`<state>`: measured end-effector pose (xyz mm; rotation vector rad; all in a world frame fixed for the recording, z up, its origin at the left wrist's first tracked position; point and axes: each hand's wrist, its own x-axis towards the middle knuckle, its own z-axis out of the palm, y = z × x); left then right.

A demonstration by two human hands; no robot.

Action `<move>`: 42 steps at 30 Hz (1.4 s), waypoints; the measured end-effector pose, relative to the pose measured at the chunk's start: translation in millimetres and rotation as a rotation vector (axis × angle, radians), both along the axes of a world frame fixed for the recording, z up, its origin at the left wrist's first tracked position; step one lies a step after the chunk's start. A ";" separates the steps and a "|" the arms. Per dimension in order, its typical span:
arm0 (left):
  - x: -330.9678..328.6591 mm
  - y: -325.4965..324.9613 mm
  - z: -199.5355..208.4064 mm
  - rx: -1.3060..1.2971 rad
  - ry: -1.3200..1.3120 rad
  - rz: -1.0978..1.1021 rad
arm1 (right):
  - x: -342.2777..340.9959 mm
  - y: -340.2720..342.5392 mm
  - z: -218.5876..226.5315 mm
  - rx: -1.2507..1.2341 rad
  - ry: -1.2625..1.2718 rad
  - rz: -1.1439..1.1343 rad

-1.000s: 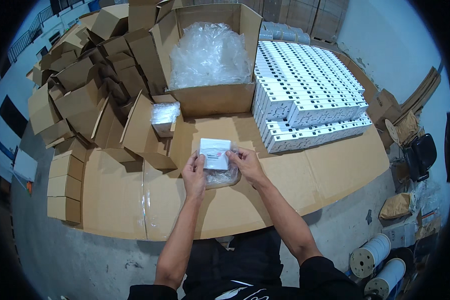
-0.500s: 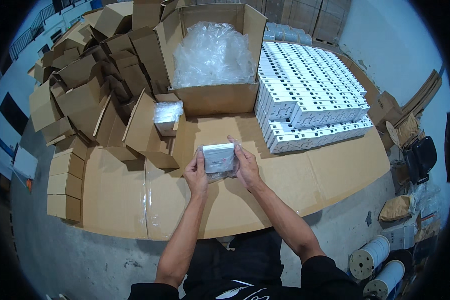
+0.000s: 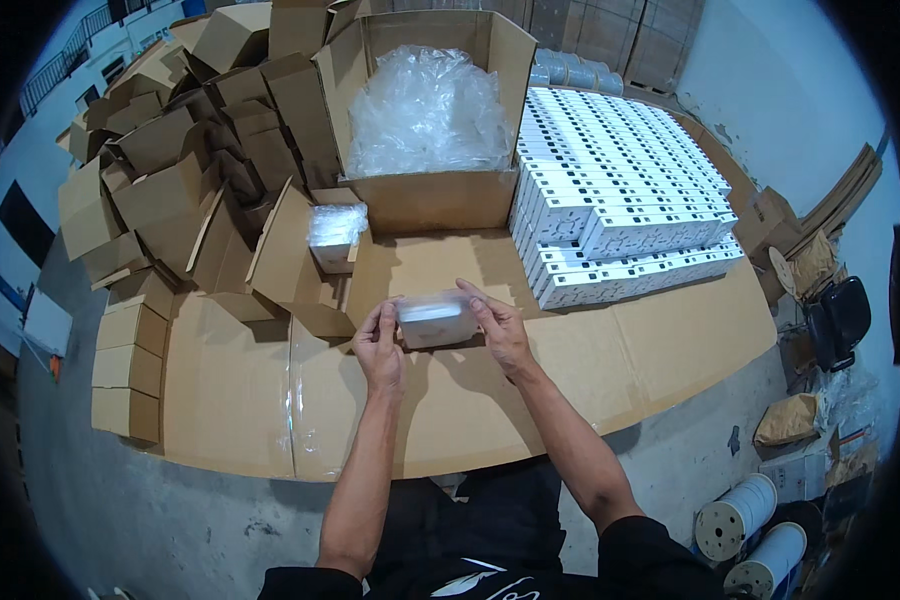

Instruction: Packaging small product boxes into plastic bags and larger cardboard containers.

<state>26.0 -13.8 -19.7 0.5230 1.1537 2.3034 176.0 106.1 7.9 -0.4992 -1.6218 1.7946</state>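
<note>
Small white box (image 3: pixel 435 320) gripped between left hand (image 3: pixel 380 345) and right hand (image 3: pixel 500 325), above the cardboard sheet's (image 3: pixel 610 370) middle.

A packing warehouse: piled cardboard cartons (image 3: pixel 160 190), stacked white boxes (image 3: pixel 620 190), concrete floor (image 3: pixel 120 520).

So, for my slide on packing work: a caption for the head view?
Both hands hold a small white box above a cardboard sheet.
</note>
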 end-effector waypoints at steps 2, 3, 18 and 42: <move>4.2 3.4 0.9 0.096 -0.062 0.008 | -1.5 5.8 -9.5 -0.035 0.089 0.039; 3.4 4.1 0.5 0.096 -0.061 0.007 | -2.9 8.0 -12.6 -0.035 0.089 0.037; 0.3 -13.1 15.3 -0.231 0.307 -0.189 | 0.2 7.9 -0.8 0.158 -0.009 0.027; 6.1 10.6 -0.9 -0.042 -0.001 0.016 | -2.8 -1.0 5.1 0.550 -0.020 -0.438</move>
